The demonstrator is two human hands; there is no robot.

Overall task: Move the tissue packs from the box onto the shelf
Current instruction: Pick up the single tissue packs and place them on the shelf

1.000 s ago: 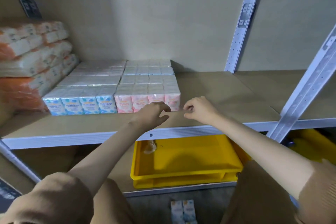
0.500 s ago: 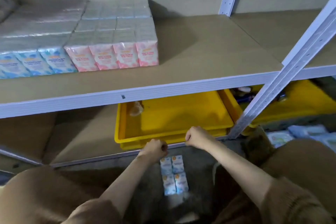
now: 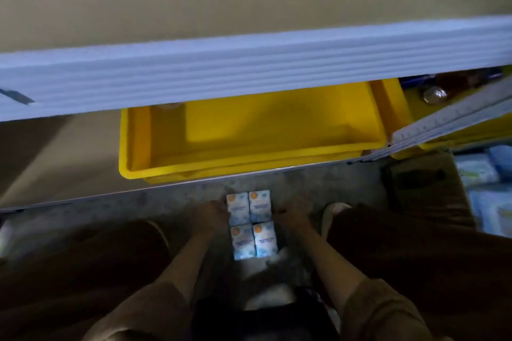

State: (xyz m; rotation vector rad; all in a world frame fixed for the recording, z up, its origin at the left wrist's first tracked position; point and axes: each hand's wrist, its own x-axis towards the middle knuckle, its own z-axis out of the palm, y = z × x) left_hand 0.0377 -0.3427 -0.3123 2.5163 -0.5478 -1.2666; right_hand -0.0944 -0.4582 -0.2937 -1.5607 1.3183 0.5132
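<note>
Below, tissue packs [image 3: 251,224] between left hand [image 3: 212,214] and right hand [image 3: 292,214].

Tissue packs [image 3: 251,225] on floor [image 3: 166,202] before tray [image 3: 194,172]

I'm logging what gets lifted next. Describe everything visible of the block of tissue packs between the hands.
The block of tissue packs shows four white-and-light-blue faces in a two-by-two grid, each with an orange round mark at one corner and blurred print. It sits low in dim light, nearer the person than the yellow bin. The left hand and right hand flank its far pair; whether they grip is too dark to tell.
</note>
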